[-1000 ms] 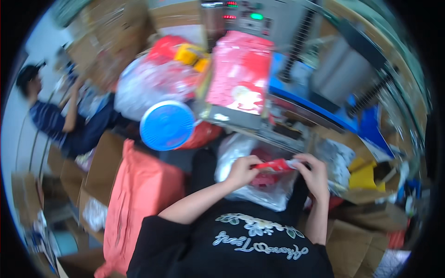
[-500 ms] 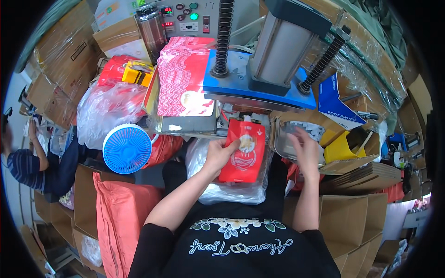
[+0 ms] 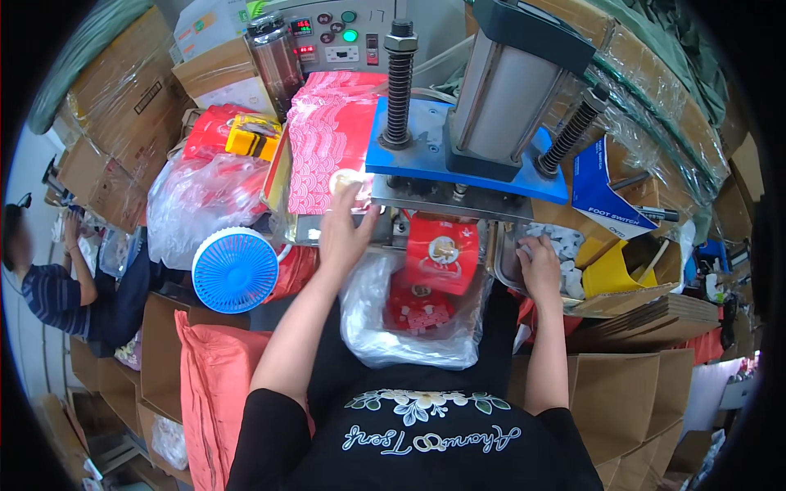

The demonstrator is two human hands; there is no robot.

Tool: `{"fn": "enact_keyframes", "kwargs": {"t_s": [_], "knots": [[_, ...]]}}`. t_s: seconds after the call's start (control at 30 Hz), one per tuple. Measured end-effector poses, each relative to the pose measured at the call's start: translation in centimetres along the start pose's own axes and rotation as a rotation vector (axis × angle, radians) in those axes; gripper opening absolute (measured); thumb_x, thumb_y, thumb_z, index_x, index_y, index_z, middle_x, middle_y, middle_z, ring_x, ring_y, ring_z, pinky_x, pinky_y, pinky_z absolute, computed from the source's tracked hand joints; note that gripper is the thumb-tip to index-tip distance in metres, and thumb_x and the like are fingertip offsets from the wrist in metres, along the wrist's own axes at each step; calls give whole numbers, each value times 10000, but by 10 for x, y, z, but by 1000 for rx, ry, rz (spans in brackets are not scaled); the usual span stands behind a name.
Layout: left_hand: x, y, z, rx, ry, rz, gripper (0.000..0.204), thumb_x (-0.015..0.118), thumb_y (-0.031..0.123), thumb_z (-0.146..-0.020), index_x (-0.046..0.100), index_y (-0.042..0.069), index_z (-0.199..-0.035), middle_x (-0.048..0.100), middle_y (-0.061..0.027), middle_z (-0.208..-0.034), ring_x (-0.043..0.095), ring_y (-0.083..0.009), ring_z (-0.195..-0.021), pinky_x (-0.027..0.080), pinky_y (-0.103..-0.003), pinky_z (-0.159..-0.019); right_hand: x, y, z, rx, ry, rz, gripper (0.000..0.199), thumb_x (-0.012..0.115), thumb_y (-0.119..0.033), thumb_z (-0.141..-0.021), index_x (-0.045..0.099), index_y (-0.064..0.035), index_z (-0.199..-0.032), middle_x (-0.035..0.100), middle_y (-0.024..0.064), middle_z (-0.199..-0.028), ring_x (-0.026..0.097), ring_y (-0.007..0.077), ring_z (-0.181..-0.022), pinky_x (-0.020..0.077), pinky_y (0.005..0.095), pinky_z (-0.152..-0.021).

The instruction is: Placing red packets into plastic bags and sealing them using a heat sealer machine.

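Observation:
A red spouted pouch (image 3: 443,255) hangs, slightly blurred, below the front of a blue-topped press (image 3: 434,131); its upper edge is hidden under the press. Beneath it a clear plastic bag (image 3: 364,327) holds more red pouches (image 3: 419,309). My left hand (image 3: 344,235) reaches over the near end of a stack of red patterned pouches (image 3: 327,139), thumb and fingers apart, fingertips at the top pouch. At the right, my right hand (image 3: 539,268) is over a metal tray (image 3: 506,260) of small pale plastic parts (image 3: 561,241). Its fingers are curled together; what they hold is hidden.
A blue fan (image 3: 235,270) stands left of my left forearm. Right of the tray are a yellow bin (image 3: 614,266) and a blue-and-white box (image 3: 606,192). Open cartons (image 3: 606,393) flank me. A co-worker (image 3: 57,286) sits at the far left.
My left hand has let go of the red pouch and moved up and left to the stack. The pouch now hangs under the press. My right hand has lowered into the tray, fingers closing.

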State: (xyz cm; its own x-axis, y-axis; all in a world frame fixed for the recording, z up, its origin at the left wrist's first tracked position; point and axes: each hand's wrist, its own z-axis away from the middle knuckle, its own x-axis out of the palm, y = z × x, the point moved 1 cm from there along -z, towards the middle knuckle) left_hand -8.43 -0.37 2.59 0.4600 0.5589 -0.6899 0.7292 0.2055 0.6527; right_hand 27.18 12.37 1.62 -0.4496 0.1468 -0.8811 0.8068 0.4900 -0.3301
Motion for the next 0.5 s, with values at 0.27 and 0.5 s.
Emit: {"fn": "enact_keyframes", "kwargs": {"t_s": [0.27,0.5], "knots": [[-34,-42,57,138,113,-65,306,748,234,-849,718,114,-1129,680,-86,-1178,564,-303,-1220,159,-571,-1176,-31,-14,4,224,-71,-523,221,650,3,-890,557,-56,-1082,641,65,-940,584,104,-706,480,265,-649],[-14,19,82,-95,-141,671,89,770,49,-843,744,-8,-907,671,-30,-763,590,-83,-735,468,-250,-671,-50,-98,14,18,-30,-647,240,771,-131,-850,701,-49,-1065,694,62,-890,611,141,-761,494,282,-695]]}}
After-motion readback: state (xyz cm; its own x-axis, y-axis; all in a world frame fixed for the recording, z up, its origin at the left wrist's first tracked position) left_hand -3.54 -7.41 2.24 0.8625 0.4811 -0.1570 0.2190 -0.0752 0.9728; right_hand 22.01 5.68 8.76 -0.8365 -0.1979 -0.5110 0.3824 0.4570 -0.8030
